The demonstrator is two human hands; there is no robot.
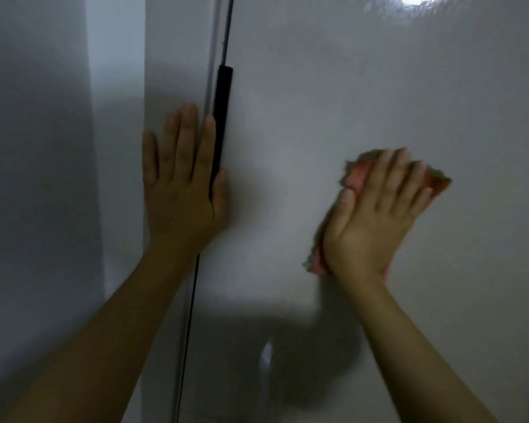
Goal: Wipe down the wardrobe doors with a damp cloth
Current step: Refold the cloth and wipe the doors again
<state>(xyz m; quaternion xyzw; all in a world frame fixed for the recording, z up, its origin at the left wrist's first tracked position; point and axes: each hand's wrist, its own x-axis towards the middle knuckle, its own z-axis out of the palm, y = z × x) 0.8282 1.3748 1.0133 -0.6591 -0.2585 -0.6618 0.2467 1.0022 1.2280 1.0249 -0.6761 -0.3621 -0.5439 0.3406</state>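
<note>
Head view: cloth pressed flat on the wardrobe door

The pink cloth, edged in green, looks soft, light and limp. It is best held under a flat palm, as the right hand does now, fingers straight and spread, pressing it to the glossy right-hand door. That surface probably lets damp fabric slide easily. The left hand lies open and flat across the seam beside the black handle. No writing or brand shows, though blur may hide small marks.

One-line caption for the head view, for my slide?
Right hand presses pink cloth flat on white door; left hand braces beside black handle.
</note>
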